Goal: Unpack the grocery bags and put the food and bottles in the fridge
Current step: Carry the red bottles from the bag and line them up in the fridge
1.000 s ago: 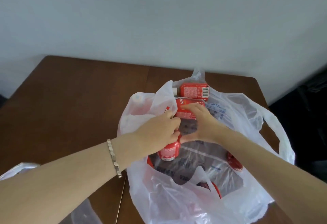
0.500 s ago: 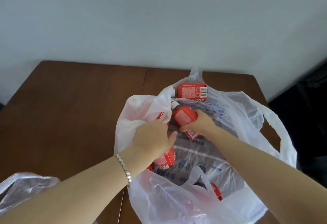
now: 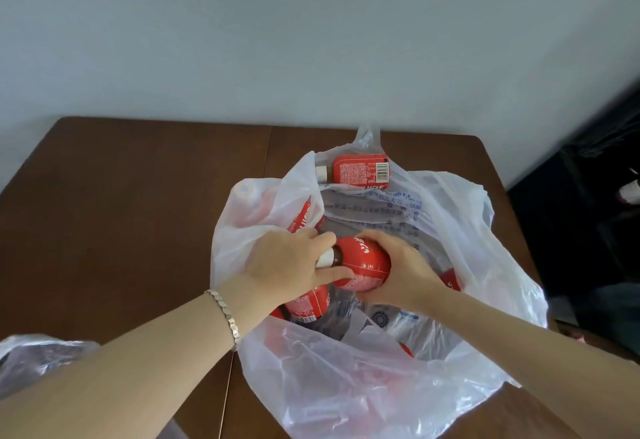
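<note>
With the left hand [image 3: 287,265] curled in a grip round the neck of a bottle [image 3: 363,262] and the right hand [image 3: 405,276] round its base, at the mouth of the bag [image 3: 346,386] on the table [image 3: 138,213], a straight lift clear of the plastic seems best.

two plastic bags: main bag [image 3: 346,390] in the middle, second bag [image 3: 41,352] near left. five red bottles countable: far bottle [image 3: 360,173], left bottle [image 3: 300,219], middle bottle [image 3: 363,262], near bottle [image 3: 308,304], right bottle [image 3: 450,280]; other red slivers unclear. one table [image 3: 138,203]. two hands: left hand [image 3: 287,265], right hand [image 3: 407,276]. one bracelet [image 3: 225,315].
</note>
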`<action>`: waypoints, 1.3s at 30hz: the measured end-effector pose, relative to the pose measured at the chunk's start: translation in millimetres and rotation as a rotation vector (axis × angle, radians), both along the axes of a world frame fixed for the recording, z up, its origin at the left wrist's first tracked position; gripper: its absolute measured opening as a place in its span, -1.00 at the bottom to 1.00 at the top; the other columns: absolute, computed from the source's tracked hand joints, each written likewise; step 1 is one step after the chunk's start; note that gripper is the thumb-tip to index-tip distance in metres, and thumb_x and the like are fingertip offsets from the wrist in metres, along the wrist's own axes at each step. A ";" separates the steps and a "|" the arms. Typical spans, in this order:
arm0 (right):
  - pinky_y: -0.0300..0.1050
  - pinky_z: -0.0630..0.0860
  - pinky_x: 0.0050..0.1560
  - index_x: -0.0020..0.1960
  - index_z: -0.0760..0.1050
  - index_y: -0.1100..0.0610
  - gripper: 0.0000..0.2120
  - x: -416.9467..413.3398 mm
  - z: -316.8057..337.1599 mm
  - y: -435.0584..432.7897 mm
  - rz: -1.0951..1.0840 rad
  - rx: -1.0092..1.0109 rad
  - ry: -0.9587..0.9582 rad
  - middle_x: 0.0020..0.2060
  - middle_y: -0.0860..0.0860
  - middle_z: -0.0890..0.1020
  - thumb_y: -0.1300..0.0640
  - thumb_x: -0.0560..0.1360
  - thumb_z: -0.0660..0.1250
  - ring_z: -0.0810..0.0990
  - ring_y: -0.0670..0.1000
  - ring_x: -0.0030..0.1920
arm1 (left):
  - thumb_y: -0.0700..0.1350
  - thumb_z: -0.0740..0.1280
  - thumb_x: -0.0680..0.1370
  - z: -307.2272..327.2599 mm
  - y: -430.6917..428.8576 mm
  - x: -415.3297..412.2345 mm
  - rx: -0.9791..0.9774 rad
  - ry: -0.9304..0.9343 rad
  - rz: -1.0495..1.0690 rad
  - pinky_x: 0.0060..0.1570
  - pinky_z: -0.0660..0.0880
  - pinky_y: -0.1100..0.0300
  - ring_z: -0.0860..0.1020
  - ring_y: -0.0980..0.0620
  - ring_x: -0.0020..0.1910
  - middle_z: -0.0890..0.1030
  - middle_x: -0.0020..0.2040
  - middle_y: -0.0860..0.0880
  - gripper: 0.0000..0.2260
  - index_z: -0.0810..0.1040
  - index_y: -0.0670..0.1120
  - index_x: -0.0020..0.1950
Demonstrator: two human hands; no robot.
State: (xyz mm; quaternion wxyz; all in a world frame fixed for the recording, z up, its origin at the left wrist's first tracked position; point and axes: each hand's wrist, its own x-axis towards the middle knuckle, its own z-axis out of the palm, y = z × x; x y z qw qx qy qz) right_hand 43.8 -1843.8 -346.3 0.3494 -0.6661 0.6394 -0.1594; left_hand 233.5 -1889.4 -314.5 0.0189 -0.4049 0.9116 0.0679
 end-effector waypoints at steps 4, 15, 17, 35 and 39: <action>-0.15 0.50 0.19 0.29 0.24 -0.19 -0.16 -1.6 3.0 -7.5 0.115 0.228 -0.055 0.15 -0.18 0.46 0.07 0.16 0.62 0.48 -0.11 0.12 | 0.36 0.04 0.50 -2.7 -5.2 4.0 0.024 0.044 -0.030 -0.13 0.39 0.34 0.58 0.10 0.00 0.57 0.14 0.11 -0.47 0.44 0.04 0.25; 0.09 0.38 0.30 0.46 0.18 0.13 -0.38 -18.3 18.4 -146.8 0.189 -0.110 0.713 0.40 0.13 0.32 0.33 0.46 0.31 0.35 0.17 0.35 | 0.28 0.08 0.54 -10.2 -21.2 -4.5 0.108 0.149 0.137 -0.25 0.55 0.29 0.60 0.09 -0.19 0.62 -0.06 0.06 -0.64 0.40 0.01 -0.06; 0.09 0.35 0.31 0.47 0.16 0.12 -0.40 -12.8 5.6 -160.8 0.212 -0.095 0.724 0.42 0.11 0.30 0.20 0.50 0.31 0.34 0.16 0.37 | 0.29 0.07 0.53 -11.7 -21.7 -5.0 0.092 0.139 0.141 -0.24 0.55 0.30 0.60 0.10 -0.18 0.63 -0.04 0.06 -0.63 0.40 0.01 -0.05; -0.21 0.44 -0.08 0.33 0.29 -0.02 -0.20 -20.8 6.2 -78.5 -0.532 -0.043 -0.212 0.06 -0.08 0.50 0.11 0.21 0.60 0.51 -0.06 0.02 | 0.30 -0.01 0.55 -11.0 -0.7 -17.9 -0.045 -0.088 0.046 -0.22 0.43 0.26 0.58 0.06 -0.06 0.60 0.03 0.04 -0.49 0.48 -0.03 0.15; -0.33 0.39 -0.20 0.18 0.26 -0.09 -0.28 -30.1 35.9 -19.9 -0.513 -0.046 -0.286 -0.06 -0.17 0.45 0.18 0.20 0.61 0.48 -0.15 -0.07 | 0.30 -0.01 0.56 0.7 16.7 -22.5 -0.093 -0.178 0.021 -0.24 0.46 0.24 0.61 0.02 -0.10 0.61 0.02 0.01 -0.50 0.45 -0.06 0.14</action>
